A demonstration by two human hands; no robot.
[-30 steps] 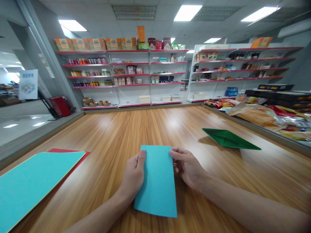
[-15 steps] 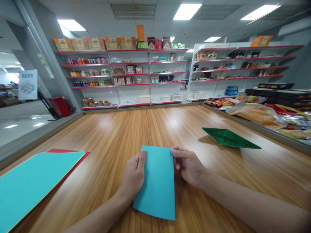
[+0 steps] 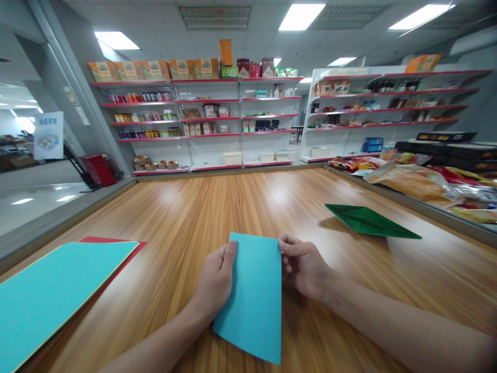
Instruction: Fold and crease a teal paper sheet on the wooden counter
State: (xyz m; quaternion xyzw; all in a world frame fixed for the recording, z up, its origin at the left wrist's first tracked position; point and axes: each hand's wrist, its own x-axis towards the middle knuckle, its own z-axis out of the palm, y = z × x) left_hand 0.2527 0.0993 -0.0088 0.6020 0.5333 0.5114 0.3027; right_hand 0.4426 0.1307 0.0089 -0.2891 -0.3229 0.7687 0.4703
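Observation:
A light-blue sheet of paper [image 3: 254,295], narrow and apparently folded, is held up over the wooden table between my two hands. My left hand [image 3: 215,280] grips its left edge, thumb on top and fingers hidden behind. At the upper right corner, my right hand [image 3: 305,261] pinches the paper between thumb and forefinger, the other fingers curled below. The paper's lower end bends slightly toward me. To the right lies a dark green folded paper shape [image 3: 370,220] with pointed ends.
A stack of coloured paper [image 3: 66,280], blue on top with red beneath, lies on the wooden table [image 3: 186,207] at left. Snack packets [image 3: 407,181] and black boxes [image 3: 446,150] crowd the right side. Beyond the far edge stand stocked shelves [image 3: 209,119].
The blue paper's lower right corner has dropped slightly closer to me, and its upper edge tilts a little more. Both hands keep their hold. The whole view has shifted slightly.

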